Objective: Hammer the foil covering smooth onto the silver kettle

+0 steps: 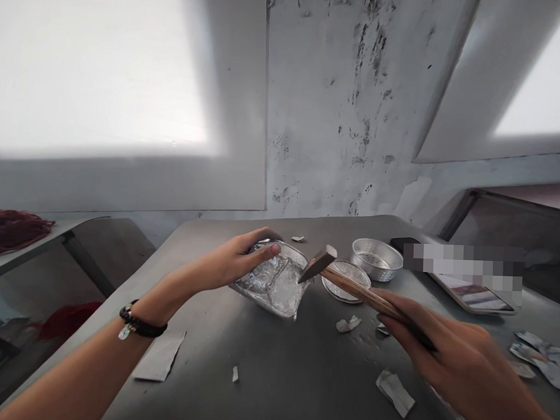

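My left hand (pixel 241 256) grips the far left rim of a crumpled silver metal dish (pixel 287 291), thumb on top and the other fingers mostly hidden behind it. A ridge crosses the dish's dented inside, and its near right edge is bent and torn. My right hand (pixel 459 351) is wrapped around the wooden handle of a hammer (pixel 351 283). The hammer's pointed end is over the right part of the dish; whether it touches the metal, I cannot tell. Just behind the handle lies a round silver lid-like disc (pixel 339 293).
A perforated metal bowl (pixel 377 259) and a phone (pixel 474 293) are on the right of the grey table (pixel 274 381). Scattered about are foil scraps (pixel 395 393) and a flat grey piece (pixel 160 358). Dark red strands (pixel 15 230) lie on another table at left.
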Tool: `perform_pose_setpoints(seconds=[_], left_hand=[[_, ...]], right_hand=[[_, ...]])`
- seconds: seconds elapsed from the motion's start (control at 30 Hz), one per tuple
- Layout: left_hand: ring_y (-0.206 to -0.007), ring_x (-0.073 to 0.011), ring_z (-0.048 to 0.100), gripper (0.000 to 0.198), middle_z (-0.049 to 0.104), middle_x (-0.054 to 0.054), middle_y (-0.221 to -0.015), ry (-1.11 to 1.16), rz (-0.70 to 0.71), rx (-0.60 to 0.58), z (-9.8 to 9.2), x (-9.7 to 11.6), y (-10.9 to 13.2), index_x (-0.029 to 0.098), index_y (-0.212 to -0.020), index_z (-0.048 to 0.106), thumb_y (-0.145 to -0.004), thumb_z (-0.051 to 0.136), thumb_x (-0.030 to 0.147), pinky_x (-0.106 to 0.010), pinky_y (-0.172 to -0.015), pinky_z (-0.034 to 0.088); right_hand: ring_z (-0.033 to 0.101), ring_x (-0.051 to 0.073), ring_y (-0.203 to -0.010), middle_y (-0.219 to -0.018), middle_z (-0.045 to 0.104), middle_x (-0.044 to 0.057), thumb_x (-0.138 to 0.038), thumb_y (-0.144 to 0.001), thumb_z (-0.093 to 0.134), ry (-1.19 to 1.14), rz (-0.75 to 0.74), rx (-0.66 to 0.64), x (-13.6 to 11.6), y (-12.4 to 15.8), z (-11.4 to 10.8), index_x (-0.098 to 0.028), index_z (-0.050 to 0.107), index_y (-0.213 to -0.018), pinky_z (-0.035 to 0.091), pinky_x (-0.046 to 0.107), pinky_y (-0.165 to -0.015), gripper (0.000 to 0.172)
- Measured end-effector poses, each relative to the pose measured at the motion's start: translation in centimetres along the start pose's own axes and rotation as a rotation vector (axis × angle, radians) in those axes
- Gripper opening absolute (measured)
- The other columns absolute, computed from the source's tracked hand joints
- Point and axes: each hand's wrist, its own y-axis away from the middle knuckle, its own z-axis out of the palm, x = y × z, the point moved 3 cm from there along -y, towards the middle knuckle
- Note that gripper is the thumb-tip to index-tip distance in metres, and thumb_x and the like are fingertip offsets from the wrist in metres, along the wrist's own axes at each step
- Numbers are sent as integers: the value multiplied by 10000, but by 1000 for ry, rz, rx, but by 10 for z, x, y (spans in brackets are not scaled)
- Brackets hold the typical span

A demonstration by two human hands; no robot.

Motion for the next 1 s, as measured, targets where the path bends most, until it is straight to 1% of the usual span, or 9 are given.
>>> perform_pose_setpoints(seconds=[0.13,0.27,0.4,0.47,0.53,0.6,0.7,0.8,1.0], left_hand=[[-1069,-270,686,635,735,-73,-1261,-4,1,-7,0,-1,0,261,-1412,618,-1065,447,765,-337,-877,514],[-1097,-285,679,676,722,-85,-1299,2,-23,-8,0,-5,-1,266,-1447,601,-1050,451,791,-342,-870,514],[-1077,-289,685,703,731,-88,-1279,4,-45,-2,0,-6,-2,261,-1449,604,-1034,459,808,-349,-859,517],[-1081,-291,690,694,737,-86,-1277,5,-34,3,0,-5,-1,256,-1434,610,-1035,463,804,-349,-860,517],[-1096,-293,691,682,740,-84,-1283,6,-30,3,0,-5,-1,256,-1426,608,-1040,459,799,-348,-870,514],[-1130,-298,686,680,733,-84,-1318,2,-32,-2,0,-5,-1,260,-1434,598,-1045,453,798,-350,-887,511],[-1174,-311,676,698,714,-91,-1378,-2,-31,2,0,-5,-1,261,-1458,588,-1041,454,805,-351,-899,514],[-1180,-319,677,700,716,-94,-1383,-6,-28,5,0,-4,-1,264,-1457,597,-1038,454,806,-356,-901,519],[-1200,-331,667,726,700,-111,-1416,-21,-48,16,0,-5,-1,256,-1469,602,-1029,455,814,-377,-922,529]], right_hand=[[788,140,-642,-1006,852,-54,-408,-1145,509,17,38,45,-2,-2,0,-319,623,-1363,549,238,-562,262],[790,145,-645,-1012,851,-50,-398,-1139,518,-33,-28,24,-8,-2,2,-305,643,-1346,549,250,-548,259],[770,146,-618,-975,840,-47,-362,-1126,529,-10,30,42,-4,1,0,-318,630,-1368,563,251,-578,266],[774,138,-631,-952,834,-54,-348,-1121,540,-23,-4,10,-3,1,2,-317,623,-1372,558,237,-573,267],[785,128,-655,-945,833,-60,-332,-1116,554,-67,-78,-36,-4,-1,4,-306,619,-1382,551,219,-563,274],[792,127,-668,-959,837,-58,-317,-1115,560,-84,-115,-50,-5,-4,4,-295,619,-1389,551,217,-557,282],[794,144,-663,-1008,848,-46,-308,-1107,568,-57,-107,2,-6,-6,2,-297,629,-1396,561,239,-556,295],[796,156,-662,-1019,850,-43,-296,-1095,578,-63,-91,24,-7,-4,2,-313,629,-1406,572,250,-562,315],[832,152,-810,-1103,849,-43,-319,-1143,494,-108,-102,-112,-6,1,14,-308,596,-1407,602,230,-643,284]])
